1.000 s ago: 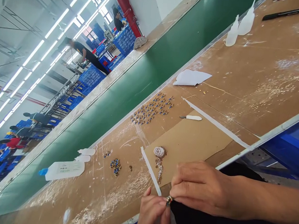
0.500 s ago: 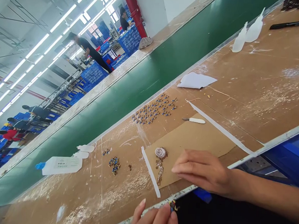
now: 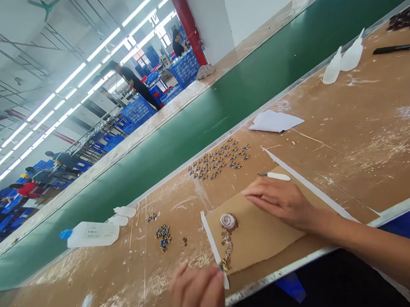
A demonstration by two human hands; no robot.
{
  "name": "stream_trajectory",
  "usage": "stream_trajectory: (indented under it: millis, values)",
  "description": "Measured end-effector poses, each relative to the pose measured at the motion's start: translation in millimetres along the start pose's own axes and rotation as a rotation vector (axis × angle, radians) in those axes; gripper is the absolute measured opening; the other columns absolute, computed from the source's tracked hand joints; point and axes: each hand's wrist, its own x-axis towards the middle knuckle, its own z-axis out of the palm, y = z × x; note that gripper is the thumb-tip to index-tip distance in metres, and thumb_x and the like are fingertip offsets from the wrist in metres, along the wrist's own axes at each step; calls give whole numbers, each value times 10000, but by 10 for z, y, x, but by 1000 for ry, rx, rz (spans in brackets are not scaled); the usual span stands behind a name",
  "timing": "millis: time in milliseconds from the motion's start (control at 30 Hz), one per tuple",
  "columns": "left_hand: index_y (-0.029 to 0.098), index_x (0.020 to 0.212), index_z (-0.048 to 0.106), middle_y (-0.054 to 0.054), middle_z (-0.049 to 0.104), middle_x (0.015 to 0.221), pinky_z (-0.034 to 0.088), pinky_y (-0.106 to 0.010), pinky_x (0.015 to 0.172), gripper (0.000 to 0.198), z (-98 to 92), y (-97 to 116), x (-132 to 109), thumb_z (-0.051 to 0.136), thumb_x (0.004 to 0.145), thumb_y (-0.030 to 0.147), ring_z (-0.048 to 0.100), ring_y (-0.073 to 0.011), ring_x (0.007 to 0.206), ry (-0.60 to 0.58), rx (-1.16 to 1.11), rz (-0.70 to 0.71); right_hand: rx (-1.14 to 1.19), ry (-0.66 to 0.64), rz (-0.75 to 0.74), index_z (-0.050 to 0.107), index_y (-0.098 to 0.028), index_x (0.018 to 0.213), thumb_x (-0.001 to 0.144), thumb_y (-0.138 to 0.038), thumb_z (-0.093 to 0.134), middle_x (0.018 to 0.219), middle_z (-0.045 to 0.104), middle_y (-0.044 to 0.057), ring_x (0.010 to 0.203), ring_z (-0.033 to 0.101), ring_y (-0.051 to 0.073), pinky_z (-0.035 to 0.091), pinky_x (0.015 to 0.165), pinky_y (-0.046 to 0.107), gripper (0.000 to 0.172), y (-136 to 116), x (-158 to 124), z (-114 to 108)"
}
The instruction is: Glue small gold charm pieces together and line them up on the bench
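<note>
My left hand (image 3: 197, 291) is at the near table edge, its fingers pinched on a tiny blue and gold part (image 3: 222, 266) beside a white strip (image 3: 211, 240). My right hand (image 3: 281, 199) lies over a brown cardboard sheet (image 3: 256, 229) with its fingers stretched flat and nothing in them, close to a small white-handled knife (image 3: 274, 176). A round blob of dried glue (image 3: 228, 221) with a trail below it sits on the cardboard between the hands. Rows of small blue and gold parts (image 3: 218, 159) stand farther back, and a small heap of them (image 3: 162, 236) lies to the left.
A white bottle with a blue cap (image 3: 90, 234) lies on its side at the left, with two small squeeze bottles (image 3: 122, 214) by it. Two more squeeze bottles (image 3: 343, 60), a black pen (image 3: 401, 47) and a white paper (image 3: 275, 121) lie farther back. A green conveyor belt (image 3: 200, 121) runs along the table. Other people work in the background.
My right hand let go of the small part, opened and moved forward over the cardboard toward the knife. My left hand kept the part and moved onto the table edge.
</note>
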Motion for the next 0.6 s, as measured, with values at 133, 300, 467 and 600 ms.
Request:
stream_trajectory:
  millis: [133, 300, 467, 600]
  values:
    - [219, 804, 695, -18, 716, 776, 529, -320, 748, 94, 275, -520, 377, 657, 767, 296, 661, -170, 734, -90, -153, -507, -80, 100, 144, 635, -156, 901, 915, -220, 460, 801, 650, 42, 679, 580, 98, 455, 592, 212, 187, 361, 129, 25]
    - [166, 732, 708, -45, 707, 740, 501, -294, 716, 286, 985, -999, 909, 698, 634, 435, 637, -174, 715, -273, -510, -868, -150, 102, 236, 641, -161, 884, 925, -280, 433, 753, 646, 32, 562, 524, 85, 422, 524, 212, 243, 598, 89, 92]
    - [157, 651, 718, -20, 650, 611, 448, -267, 624, 182, 1510, -1066, 1220, 706, 600, 331, 564, -136, 594, -429, -524, -783, -114, 120, 276, 650, -158, 914, 932, -287, 412, 776, 652, 45, 573, 521, 88, 434, 532, 214, 271, 604, 88, 99]
    - [183, 597, 724, -4, 606, 577, 395, -266, 587, 64, 1745, -1045, 1284, 702, 593, 242, 516, -128, 563, -499, -438, -726, -113, 127, 289, 650, -162, 884, 929, -278, 413, 751, 646, 35, 567, 521, 91, 430, 522, 213, 269, 581, 132, 90]
